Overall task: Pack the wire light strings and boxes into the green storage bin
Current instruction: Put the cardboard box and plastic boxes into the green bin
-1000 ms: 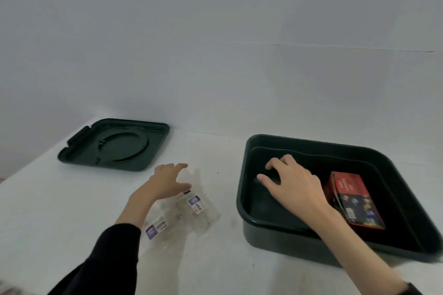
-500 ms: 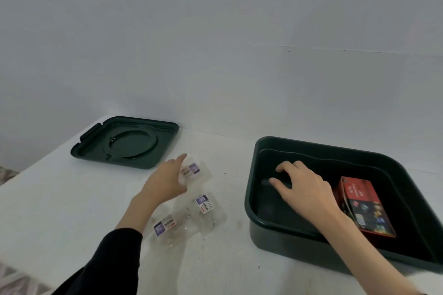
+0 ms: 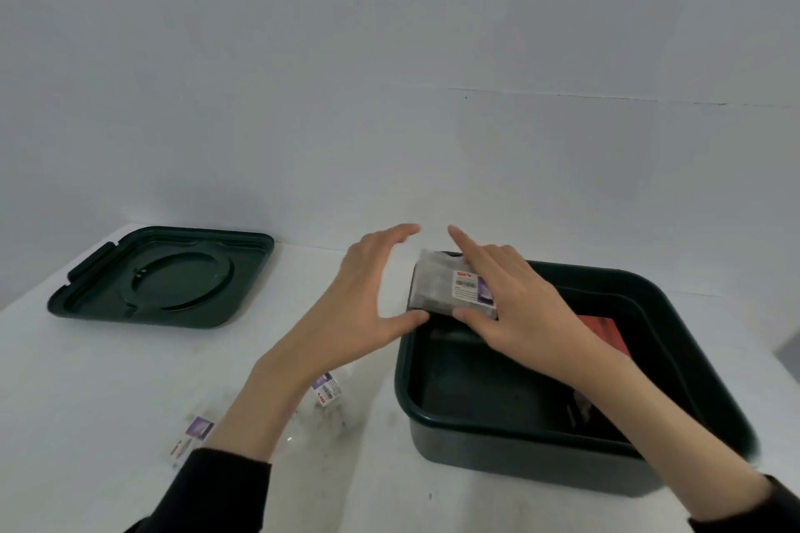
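- We count three clear packets of wire lights, one red box, one green bin, one lid and two hands.
- The first packet [image 3: 437, 286], with a white and purple label, is in the air over the far left corner of the green bin [image 3: 404, 385].
- Our right grip [image 3: 515, 299] pinches this packet. The thumb is at its near edge, the fingers lie over its top, and the forefinger points straight out past the far edge.
- Our left grip [image 3: 359, 299] is spread in a wide curve just left of the packet. Only its thumb tip touches the packet's near left corner.
- The second packet [image 3: 331, 396] lies on the white bench [image 3: 86, 381] near the bin's left wall, partly hidden by our left forearm.
- The third packet [image 3: 192, 441] lies on the bench nearer us, beside the black sleeve [image 3: 225, 485].
- The red box [image 3: 601, 329] lies inside the bin on its right side, partly behind our right forearm.
- The dark green lid [image 3: 160, 277] lies flat at the bench's far left, well apart from the bin.
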A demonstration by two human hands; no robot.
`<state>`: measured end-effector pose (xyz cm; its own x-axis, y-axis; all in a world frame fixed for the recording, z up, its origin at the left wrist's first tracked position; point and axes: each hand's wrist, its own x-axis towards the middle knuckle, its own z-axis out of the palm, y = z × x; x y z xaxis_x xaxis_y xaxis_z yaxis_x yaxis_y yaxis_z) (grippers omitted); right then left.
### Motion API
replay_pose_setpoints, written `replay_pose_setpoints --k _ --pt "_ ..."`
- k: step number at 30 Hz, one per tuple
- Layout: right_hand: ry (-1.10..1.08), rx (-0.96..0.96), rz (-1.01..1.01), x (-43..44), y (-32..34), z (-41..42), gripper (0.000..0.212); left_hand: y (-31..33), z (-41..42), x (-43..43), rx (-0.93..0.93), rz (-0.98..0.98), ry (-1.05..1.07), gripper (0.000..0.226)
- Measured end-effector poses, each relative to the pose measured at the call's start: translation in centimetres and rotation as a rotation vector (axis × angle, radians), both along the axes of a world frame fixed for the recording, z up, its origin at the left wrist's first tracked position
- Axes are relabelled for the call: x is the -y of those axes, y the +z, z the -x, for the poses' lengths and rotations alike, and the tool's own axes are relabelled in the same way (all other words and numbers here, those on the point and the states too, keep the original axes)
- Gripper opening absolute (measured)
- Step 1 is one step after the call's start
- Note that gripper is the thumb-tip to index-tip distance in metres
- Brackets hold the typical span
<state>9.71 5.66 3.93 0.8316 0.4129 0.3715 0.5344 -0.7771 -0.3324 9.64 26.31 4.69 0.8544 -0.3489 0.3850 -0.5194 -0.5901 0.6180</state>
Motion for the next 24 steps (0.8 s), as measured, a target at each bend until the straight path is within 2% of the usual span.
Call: replay_pose_setpoints --k 2,5,7,9,12,15,18,20,22,24 --pt "-0.114 -0.138 0.145 0.9 -0.8 -1.2 0.07 -1.7 -0.6 -2.1 -0.102 -0.109 0.084 0.074" --pt "-0.144 -0.421 0.437 1.2 -2.7 -3.1 0.066 -4.9 -1.2 -5.2 -0.437 -0.461 0.138 0.093" --pt "-0.124 -0.528 0.529 0.6 -4.1 -4.0 0.065 -6.9 -0.8 -6.3 -0.623 -0.67 0.149 0.109" --pt "-0.109 -0.571 0.566 0.1 -5.4 -4.6 0.063 -8.6 -0.1 -6.7 -0.714 -0.759 0.169 0.118" --pt "-0.075 -0.592 0.602 -0.5 -7.1 -5.0 0.064 -10.3 0.6 -6.9 -0.71 -0.791 0.169 0.122" --pt "-0.061 -0.566 0.644 -0.7 -8.2 -5.3 0.07 -10.9 0.8 -6.8 -0.665 -0.769 0.16 0.117" --pt "-0.061 -0.538 0.704 -0.6 -8.1 -5.5 0.077 -10.5 0.8 -6.6 -0.613 -0.683 0.171 0.105" --pt "-0.091 -0.505 0.701 -0.5 -7.3 -5.5 0.073 -9.7 0.6 -6.8 -0.582 -0.597 0.197 0.104" --pt "-0.136 -0.424 0.611 -0.7 -6.0 -5.2 0.054 -8.2 0.3 -6.9 -0.519 -0.513 0.224 0.105" --pt "-0.174 -0.348 0.344 -1.1 -4.3 -4.7 0.039 -5.9 0.1 -6.7 -0.396 -0.429 0.245 0.103"
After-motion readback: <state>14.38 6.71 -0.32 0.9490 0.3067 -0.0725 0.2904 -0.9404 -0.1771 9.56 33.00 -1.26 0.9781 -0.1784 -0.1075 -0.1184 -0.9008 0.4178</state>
